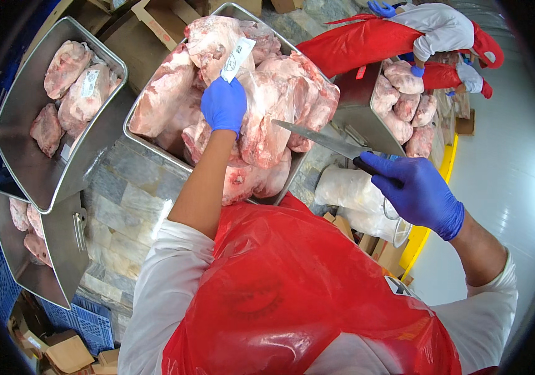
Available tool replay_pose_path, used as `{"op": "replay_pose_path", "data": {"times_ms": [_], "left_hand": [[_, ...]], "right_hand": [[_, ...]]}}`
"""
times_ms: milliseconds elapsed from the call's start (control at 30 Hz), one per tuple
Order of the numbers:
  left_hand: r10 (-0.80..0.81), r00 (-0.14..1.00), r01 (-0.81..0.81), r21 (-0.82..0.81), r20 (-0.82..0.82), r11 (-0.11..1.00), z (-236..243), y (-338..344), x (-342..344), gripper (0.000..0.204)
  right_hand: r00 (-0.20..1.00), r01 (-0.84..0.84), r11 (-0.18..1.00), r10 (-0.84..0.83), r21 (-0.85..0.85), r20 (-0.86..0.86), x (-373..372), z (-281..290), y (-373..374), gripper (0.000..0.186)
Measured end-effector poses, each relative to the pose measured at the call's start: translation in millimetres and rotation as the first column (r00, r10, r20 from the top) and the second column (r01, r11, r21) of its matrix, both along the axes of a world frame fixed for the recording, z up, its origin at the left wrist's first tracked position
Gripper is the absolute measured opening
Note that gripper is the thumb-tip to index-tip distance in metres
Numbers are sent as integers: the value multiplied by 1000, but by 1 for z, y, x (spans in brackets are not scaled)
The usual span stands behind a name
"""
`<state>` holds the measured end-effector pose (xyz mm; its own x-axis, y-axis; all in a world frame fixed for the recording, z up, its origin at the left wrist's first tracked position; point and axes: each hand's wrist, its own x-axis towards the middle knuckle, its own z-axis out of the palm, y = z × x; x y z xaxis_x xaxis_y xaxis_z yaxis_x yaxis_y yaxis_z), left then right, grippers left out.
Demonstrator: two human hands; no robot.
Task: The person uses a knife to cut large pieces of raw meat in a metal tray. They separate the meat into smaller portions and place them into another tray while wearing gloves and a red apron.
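My left hand (224,107) is closed on the lower end of a white printed label (239,59). It is above a heap of large raw meat pieces (269,119), some of them in clear plastic. They fill a deep metal bin (158,150) in front of me, rising above its rim. To the right, my right hand (419,192) grips a knife (325,141) by its black handle. The long blade points left, its tip near the meat. My left palm and fingertips are partly hidden from view.
Two more metal bins with meat, a larger one (60,204) and a smaller one (61,299), stand at the left. At the upper right, a co-worker in a red apron (355,47) bends by another meat bin (358,115). White plastic-wrapped containers (345,187) stand below my knife.
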<state>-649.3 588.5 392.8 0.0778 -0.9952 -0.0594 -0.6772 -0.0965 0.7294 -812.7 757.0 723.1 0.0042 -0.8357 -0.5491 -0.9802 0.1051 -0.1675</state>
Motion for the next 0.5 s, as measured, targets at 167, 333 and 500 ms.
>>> {"op": "replay_pose_path", "data": {"times_ms": [167,333,500], "left_hand": [[4,999,-4,1,39,1000,0,1,-2,38],[79,995,-76,49,-64,996,-17,-12,-3,44],[245,930,-208,158,-275,965,-34,-20,-2,48]], "right_hand": [[995,10,994,1,-106,104,-7,-50,35,48],[986,134,954,-101,-267,132,-35,-133,107,50],[981,133,886,-53,-444,187,-52,-206,139,51]]}}
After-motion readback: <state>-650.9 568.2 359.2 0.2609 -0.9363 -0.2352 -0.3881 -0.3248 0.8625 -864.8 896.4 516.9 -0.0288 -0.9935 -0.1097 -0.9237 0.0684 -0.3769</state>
